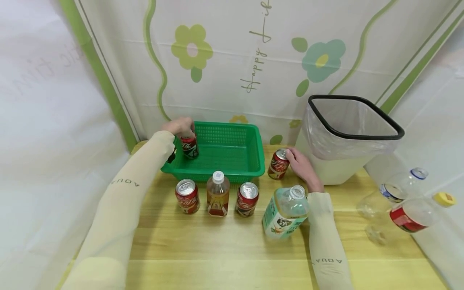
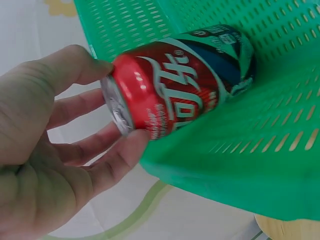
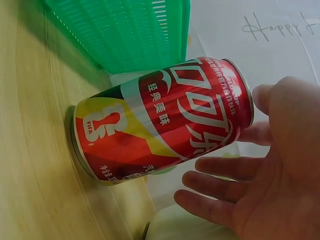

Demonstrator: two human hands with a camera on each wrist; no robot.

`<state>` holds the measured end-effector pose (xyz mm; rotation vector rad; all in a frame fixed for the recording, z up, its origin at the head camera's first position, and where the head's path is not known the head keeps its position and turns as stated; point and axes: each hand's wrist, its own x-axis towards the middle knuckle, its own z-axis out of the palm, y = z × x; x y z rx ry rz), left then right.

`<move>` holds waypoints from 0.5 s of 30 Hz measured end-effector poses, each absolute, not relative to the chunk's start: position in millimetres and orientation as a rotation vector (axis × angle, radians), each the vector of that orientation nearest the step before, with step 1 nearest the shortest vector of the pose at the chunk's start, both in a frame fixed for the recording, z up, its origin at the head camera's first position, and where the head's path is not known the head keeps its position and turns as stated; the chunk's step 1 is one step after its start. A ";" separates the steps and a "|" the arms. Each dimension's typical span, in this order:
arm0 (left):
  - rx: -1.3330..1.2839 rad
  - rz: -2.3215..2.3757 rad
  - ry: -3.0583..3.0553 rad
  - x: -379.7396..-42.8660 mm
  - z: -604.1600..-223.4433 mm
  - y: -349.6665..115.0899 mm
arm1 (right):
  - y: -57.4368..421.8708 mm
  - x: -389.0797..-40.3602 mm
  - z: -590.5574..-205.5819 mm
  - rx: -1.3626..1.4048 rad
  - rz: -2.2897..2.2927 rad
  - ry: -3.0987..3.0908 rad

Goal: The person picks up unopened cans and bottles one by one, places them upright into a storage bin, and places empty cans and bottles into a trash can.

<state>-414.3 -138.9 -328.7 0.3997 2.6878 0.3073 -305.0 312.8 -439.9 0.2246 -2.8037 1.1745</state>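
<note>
In the head view my left hand [image 1: 182, 126] is over the left end of a green basket [image 1: 262, 149]. Its thumb and fingers grip the top end of a red soda can [image 2: 172, 82], whose lower part is inside the basket. My right hand [image 1: 301, 164] is beside another red soda can [image 1: 278, 164], which stands upright on the table between basket and bin. In the right wrist view, the thumb and forefinger are at that can's top rim [image 3: 240, 90], the other fingers extended and not wrapped round it. Whether they press on it is unclear.
Before the basket stand a soda can [image 1: 187, 197], a bottle of amber drink [image 1: 218, 195] and another can [image 1: 247, 200]. A large green-labelled bottle [image 1: 284, 213] stands near my right forearm. A lined bin [image 1: 326, 161] is behind; clear plastic bottles [image 1: 406, 215] are at right.
</note>
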 end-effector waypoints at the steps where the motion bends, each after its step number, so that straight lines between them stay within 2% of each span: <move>1: 0.399 0.306 2.690 -414.1 -328.2 -138.5 | 312.1 -304.4 -439.0 0.223 1.174 -2.802; 15: 0.453 0.318 2.757 -417.4 -337.8 -143.7 | 311.3 -304.1 -438.6 0.236 1.180 -2.796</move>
